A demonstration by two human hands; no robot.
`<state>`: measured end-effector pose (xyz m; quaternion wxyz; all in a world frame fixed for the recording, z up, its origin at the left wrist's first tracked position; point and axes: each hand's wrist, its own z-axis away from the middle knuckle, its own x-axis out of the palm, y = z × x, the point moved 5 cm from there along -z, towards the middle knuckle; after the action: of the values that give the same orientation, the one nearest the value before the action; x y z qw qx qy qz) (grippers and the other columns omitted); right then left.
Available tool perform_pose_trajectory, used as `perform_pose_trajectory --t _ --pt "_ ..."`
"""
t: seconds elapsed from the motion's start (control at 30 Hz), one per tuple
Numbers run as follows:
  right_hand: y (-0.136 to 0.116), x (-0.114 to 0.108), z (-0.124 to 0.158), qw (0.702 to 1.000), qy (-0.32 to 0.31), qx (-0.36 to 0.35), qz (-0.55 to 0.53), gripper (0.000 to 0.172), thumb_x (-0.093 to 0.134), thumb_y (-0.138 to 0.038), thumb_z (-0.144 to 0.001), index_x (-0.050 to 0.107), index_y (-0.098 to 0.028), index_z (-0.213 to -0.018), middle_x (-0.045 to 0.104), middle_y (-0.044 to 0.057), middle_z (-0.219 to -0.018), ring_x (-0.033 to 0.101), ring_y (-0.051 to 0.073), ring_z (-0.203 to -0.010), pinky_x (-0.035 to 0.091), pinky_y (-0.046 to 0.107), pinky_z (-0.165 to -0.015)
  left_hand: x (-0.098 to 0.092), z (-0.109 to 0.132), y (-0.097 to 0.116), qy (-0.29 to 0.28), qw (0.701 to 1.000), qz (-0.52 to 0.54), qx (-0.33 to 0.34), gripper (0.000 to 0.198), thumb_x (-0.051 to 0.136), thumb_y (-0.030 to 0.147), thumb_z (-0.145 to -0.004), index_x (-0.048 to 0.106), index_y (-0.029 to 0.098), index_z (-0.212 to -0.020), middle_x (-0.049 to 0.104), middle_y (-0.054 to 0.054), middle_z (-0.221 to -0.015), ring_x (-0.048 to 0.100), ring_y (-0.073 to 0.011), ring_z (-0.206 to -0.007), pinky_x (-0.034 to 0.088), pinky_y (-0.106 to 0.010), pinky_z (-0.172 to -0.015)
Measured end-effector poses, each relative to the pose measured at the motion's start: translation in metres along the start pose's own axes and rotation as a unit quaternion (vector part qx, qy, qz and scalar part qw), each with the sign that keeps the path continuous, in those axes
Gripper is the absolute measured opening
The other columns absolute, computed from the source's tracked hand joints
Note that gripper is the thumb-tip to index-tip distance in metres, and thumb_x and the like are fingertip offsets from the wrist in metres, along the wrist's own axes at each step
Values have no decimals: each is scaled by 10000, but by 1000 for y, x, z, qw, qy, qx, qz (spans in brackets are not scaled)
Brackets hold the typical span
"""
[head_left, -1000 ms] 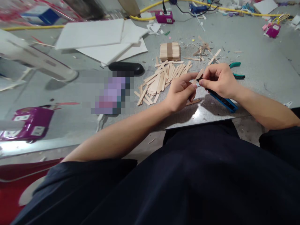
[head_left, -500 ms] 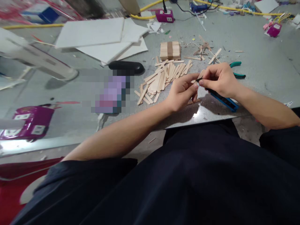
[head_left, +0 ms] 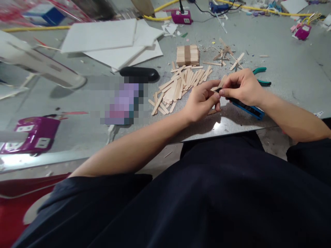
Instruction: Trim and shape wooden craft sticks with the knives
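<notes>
My left hand [head_left: 203, 102] is closed, its thumb and fingertips pinching a wooden craft stick [head_left: 222, 81] whose end pokes up between my two hands. My right hand [head_left: 242, 88] is closed around a blue-and-black utility knife [head_left: 247, 109]. The knife's handle slants down to the right below the palm, and its dark front end meets the stick at my left fingertips. Fingers hide much of the stick and the cutting edge. On the table under my left hand lies another stick [head_left: 214, 112], partly covered.
A loose pile of craft sticks [head_left: 178, 86] lies left of my hands, with a banded stack [head_left: 187, 55] behind. Green-handled pliers [head_left: 264, 83] rest beyond my right wrist. A pixelated phone [head_left: 124, 103], black case [head_left: 139, 74], white boards [head_left: 103, 36] and purple socket block [head_left: 33, 134] are leftward.
The knife's handle has swung slightly up and to the right with my right hand. My left fingers have shifted a little around the stick. Everything else stays put.
</notes>
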<state>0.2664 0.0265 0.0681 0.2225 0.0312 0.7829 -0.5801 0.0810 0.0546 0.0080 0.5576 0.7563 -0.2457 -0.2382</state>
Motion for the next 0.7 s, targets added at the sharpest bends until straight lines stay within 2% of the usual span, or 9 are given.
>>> perform_pose_trajectory --t 0.2,0.37,0.43,0.53,0.6,0.7 --pt "3 -13 -1 997 69 17 41 475 1103 -582 -907 729 -307 -805 773 42 -800 707 252 -813 624 432 -680 -2 3 1 17 999 -15 -42 618 920 552 -1115 683 293 -1625 773 28 -781 843 -246 -703 697 -388 -716" --pt "6 -13 -4 995 66 22 72 333 1057 -326 -969 768 -284 -808 785 17 -811 701 207 -820 603 426 -752 -1 5 -7 -11 997 5 -71 701 975 493 -1072 615 317 -1646 811 42 -819 723 -173 -544 593 -327 -575" --pt "5 -13 -3 992 71 19 100 272 1022 -255 -994 800 -278 -839 803 12 -841 708 207 -836 601 436 -792 1 4 -11 -29 997 29 -67 791 1034 511 -1019 579 334 -1641 871 18 -937 809 -186 -643 651 -332 -632" --pt "1 -13 0 986 77 16 150 218 989 -211 -1022 836 -277 -882 820 11 -867 723 226 -853 594 455 -827 2 3 -15 -41 997 51 -43 850 1087 561 -968 566 334 -1600 919 -22 -1138 936 -230 -923 753 -365 -816" --pt "-1 -14 1 980 67 13 186 205 977 -209 -1040 847 -277 -896 830 19 -880 729 239 -867 584 463 -846 0 2 -16 -32 998 50 -35 778 1074 577 -991 591 320 -1545 904 -19 -1137 945 -244 -1017 761 -373 -870" --pt "-6 -14 3 965 31 -18 261 171 913 -221 -1089 872 -273 -932 862 50 -949 749 259 -912 556 474 -876 -2 0 -15 -1 998 39 -42 580 1013 542 -1071 631 306 -1439 851 8 -1036 921 -227 -985 749 -366 -862"
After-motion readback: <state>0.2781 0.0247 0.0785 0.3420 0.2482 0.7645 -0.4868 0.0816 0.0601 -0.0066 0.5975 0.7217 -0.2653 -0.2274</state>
